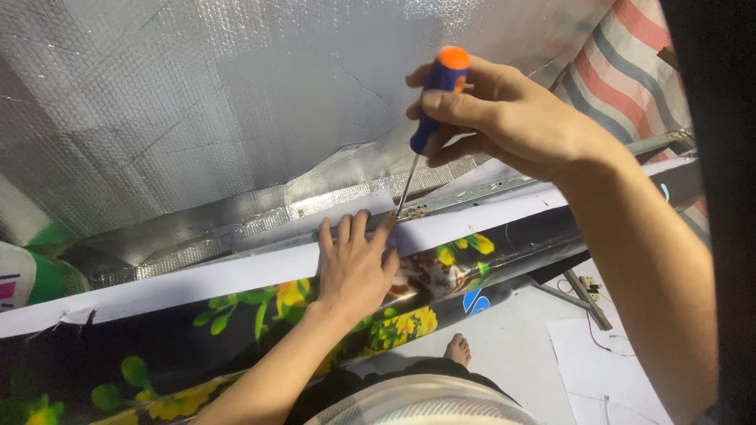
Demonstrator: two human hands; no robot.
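My right hand (504, 114) grips a screwdriver (435, 86) with a blue handle and orange cap. Its metal shaft slants down to a small fitting (411, 212) on the white edge strip (236, 271) of a long glossy black panel (236, 330) printed with yellow flowers and green leaves. My left hand (354, 264) lies flat, fingers spread, on that strip and panel just left of the screwdriver tip.
A sheet of silver bubble foil (197, 102) fills the upper left. A striped red, white and blue tarp (630, 71) hangs at upper right. Below are my bare foot (458, 349), white floor, a sheet of paper (598, 370), thin wires and a small part (588, 285).
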